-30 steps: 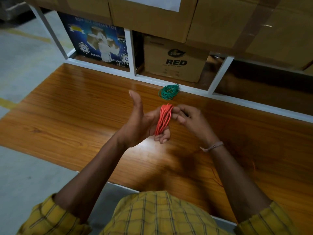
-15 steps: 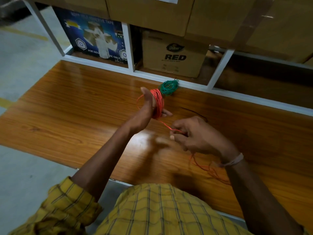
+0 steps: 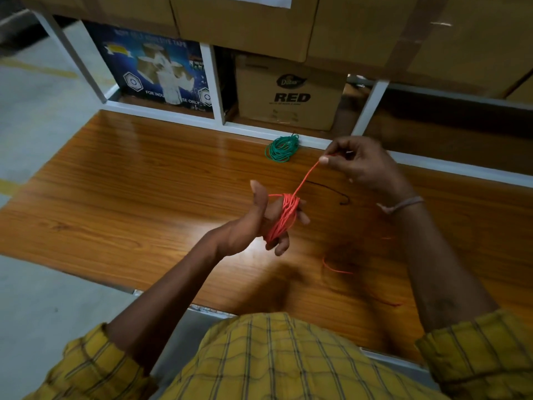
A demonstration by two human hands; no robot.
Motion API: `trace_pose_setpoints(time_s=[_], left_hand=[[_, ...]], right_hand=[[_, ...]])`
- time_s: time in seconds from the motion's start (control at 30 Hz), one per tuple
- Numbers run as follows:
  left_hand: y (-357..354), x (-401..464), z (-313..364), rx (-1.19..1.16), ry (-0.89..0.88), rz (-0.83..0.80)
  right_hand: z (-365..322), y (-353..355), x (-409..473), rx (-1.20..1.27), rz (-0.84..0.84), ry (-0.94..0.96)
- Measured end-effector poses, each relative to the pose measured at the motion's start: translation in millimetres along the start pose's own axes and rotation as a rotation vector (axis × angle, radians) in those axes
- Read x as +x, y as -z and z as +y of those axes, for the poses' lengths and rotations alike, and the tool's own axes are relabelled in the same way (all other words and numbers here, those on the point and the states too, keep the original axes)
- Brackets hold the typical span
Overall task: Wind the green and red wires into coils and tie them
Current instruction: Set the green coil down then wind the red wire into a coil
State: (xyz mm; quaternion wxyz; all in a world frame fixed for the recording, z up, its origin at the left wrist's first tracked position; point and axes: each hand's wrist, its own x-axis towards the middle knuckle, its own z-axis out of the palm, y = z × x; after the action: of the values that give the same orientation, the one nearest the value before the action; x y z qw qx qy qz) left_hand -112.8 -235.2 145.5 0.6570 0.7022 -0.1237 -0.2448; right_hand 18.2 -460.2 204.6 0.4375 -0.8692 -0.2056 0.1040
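The left hand is raised above the wooden table, thumb extended upward, fingers held out. The red wire is wound around those fingers as a coil. One strand runs taut from the coil up and right to the right hand, whose thumb and forefinger are pinched closed on it. Loose red wire trails on the table beneath the right forearm. The green wire lies coiled at the table's far edge, touching the white shelf frame, apart from both hands
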Motion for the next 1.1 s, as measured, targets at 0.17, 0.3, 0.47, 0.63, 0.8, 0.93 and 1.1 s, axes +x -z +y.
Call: trace_pose_setpoints(time_s=[0.17, 0.3, 0.47, 0.63, 0.8, 0.93, 1.1], left_hand=[[5.9, -2.5, 11.7, -0.272, -0.08, -0.043], [23.0, 2.0, 26.6, -0.393, -0.135, 0.073], [28.0, 15.2, 28.4, -0.547, -0.089, 0.239], [11.3, 26.2, 7.5, -0.211, 0.043, 0.366], [6.8, 17.6, -4.0, 0.173, 0.094, 0.324], [-1.9, -0.3, -3.4, 0.105, 0.053, 0.161], [-5.3, -9.8, 0.7, -0.159, -0.028, -0.054]], right_hand=[[38.6, -59.9, -8.1, -0.051, -0.086, -0.087], [41.7, -89.1, -37.1, -0.126, -0.155, -0.064], [7.6, -89.2, -75.0, -0.218, -0.364, 0.056], [-27.7, -36.4, -64.2, -0.205, -0.531, 0.13], [-27.3, 4.6, -49.3, 0.468, -0.326, 0.072], [-12.7, 15.2, -23.9, 0.69, -0.257, -0.008], [24.8, -16.1, 6.1, 0.426, -0.073, -0.09]])
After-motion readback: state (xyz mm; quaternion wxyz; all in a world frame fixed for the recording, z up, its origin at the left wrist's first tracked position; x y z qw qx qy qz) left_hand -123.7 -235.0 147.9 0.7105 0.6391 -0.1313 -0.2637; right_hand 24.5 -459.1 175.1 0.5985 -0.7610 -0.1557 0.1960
